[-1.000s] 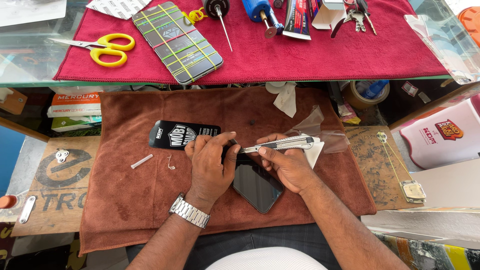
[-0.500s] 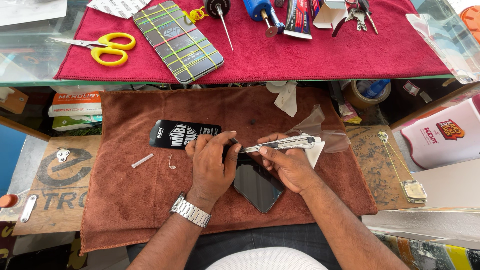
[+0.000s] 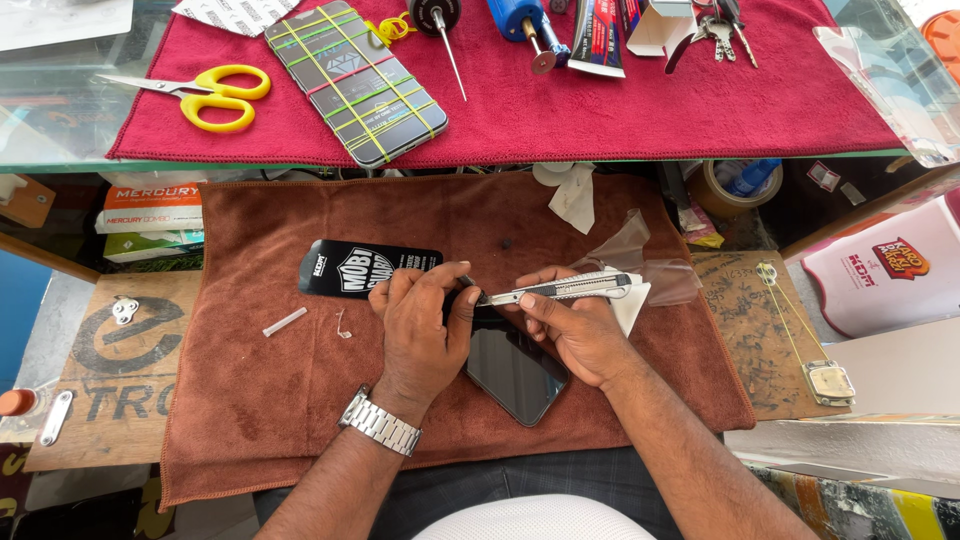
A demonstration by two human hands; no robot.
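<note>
On brown cloth, glossy black phone lies flat

Glossy black glass phone on a matt, nappy brown cloth; metal knife; shiny metal watch band; rough, worn wooden board.

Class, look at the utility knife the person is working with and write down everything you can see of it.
The utility knife is a slim snap-blade cutter with a silvery, metal-looking body and a dark slider strip along its top. It lies nearly level, tip pointing toward the left hand, butt end to the right. The right hand grips it from below, thumb along its side. Its tip meets the top edge of the dark smartphone on the brown towel, where the left hand's fingers press. The blade itself is too small to make out.
</note>
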